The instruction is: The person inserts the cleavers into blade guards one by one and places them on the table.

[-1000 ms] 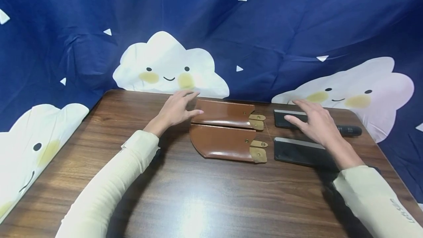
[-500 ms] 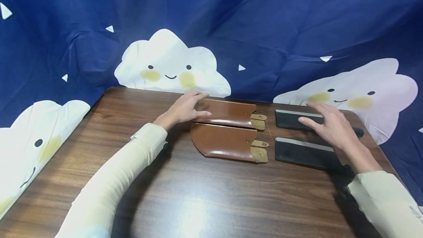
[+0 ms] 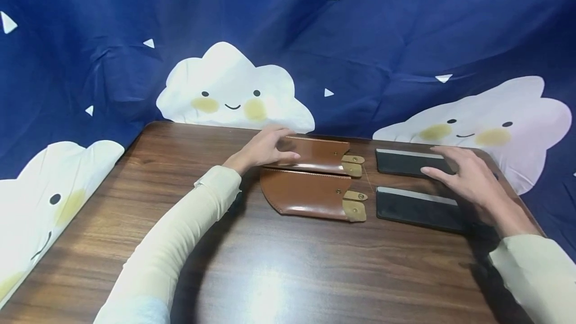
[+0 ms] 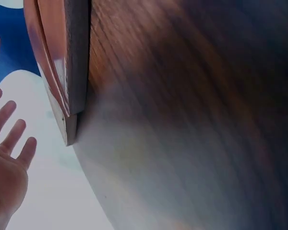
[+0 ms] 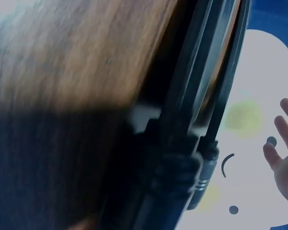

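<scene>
Two brown leather knife sheaths, a narrower back one (image 3: 317, 155) and a wider front one (image 3: 310, 193), lie side by side with their tan snap straps to the right. My left hand (image 3: 265, 149) is over the left end of the back sheath, fingers extended and holding nothing. To the right lie two black-bladed knives with pale edges, the back knife (image 3: 407, 162) and the front knife (image 3: 418, 209). My right hand (image 3: 472, 176) hovers around their handle ends, fingers apart and nothing in them. A black handle (image 5: 209, 167) shows in the right wrist view.
Everything lies on a dark wood-grain table (image 3: 270, 264). Behind it hangs a blue curtain (image 3: 360, 39) printed with white clouds, close against the table's back edge. A thin thread runs between the straps and the knives.
Both hands have shifted right, the left one farther over the back sheath, the right one towards the knife handles. Sheaths and knives stay where they were on the table.
</scene>
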Demonstrator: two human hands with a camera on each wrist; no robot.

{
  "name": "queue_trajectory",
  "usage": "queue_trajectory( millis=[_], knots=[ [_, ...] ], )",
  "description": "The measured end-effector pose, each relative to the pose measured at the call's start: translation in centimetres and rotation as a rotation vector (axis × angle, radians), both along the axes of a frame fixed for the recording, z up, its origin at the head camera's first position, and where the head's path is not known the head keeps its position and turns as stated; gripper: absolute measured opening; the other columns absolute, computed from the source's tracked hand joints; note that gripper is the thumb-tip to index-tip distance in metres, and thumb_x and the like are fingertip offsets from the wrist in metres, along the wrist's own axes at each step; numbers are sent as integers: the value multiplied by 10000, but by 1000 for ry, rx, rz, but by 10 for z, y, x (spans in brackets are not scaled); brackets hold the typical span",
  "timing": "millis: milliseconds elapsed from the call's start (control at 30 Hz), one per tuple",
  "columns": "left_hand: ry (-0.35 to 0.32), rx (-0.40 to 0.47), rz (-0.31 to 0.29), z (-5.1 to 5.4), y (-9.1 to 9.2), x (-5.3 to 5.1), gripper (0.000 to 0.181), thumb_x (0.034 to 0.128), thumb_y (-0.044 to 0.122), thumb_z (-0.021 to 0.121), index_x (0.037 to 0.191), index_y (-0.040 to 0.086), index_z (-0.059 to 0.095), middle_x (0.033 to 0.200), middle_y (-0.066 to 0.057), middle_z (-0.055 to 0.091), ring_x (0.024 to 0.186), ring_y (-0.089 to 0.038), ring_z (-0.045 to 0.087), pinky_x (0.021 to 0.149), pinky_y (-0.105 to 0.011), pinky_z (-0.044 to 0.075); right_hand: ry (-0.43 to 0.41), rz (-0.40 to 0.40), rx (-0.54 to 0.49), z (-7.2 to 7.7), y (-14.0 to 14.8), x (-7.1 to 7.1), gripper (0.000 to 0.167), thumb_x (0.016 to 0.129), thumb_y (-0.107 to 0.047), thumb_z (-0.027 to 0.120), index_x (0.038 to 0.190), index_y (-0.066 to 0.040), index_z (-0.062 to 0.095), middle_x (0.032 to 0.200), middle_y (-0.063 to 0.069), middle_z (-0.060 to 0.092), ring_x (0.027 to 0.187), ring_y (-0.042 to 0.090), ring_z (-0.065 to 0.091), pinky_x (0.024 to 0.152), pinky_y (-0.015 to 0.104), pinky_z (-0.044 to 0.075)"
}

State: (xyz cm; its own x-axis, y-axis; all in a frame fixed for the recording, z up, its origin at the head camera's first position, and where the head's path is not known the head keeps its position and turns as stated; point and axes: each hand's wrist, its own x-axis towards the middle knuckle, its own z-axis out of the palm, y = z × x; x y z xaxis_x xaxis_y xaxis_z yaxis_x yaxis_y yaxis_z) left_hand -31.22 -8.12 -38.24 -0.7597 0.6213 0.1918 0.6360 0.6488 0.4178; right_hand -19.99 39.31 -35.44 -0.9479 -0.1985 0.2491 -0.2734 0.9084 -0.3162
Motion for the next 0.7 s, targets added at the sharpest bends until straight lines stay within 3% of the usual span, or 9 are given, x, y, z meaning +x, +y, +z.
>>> queue_trajectory(
  millis=[233,700],
  knots=[
    [-9,15,-28,-3,5,-6,720,873,499,756,1440,96,570,1434,-82,572,1368,-242,458,1146,-369,321,16,19,-5,-5,17,1,614,870,-331,812,1320,38,616,1302,323,586,1184,524,518,943,664,366],
    [-43,-35,-35,-4,20,-14,788,843,550,753,1444,78,558,1420,-82,585,1351,-231,482,1139,-345,328,-94,-19,-77,-13,44,-2,681,853,-350,823,1338,67,589,1237,352,612,1187,540,510,933,694,356]
  ],
)
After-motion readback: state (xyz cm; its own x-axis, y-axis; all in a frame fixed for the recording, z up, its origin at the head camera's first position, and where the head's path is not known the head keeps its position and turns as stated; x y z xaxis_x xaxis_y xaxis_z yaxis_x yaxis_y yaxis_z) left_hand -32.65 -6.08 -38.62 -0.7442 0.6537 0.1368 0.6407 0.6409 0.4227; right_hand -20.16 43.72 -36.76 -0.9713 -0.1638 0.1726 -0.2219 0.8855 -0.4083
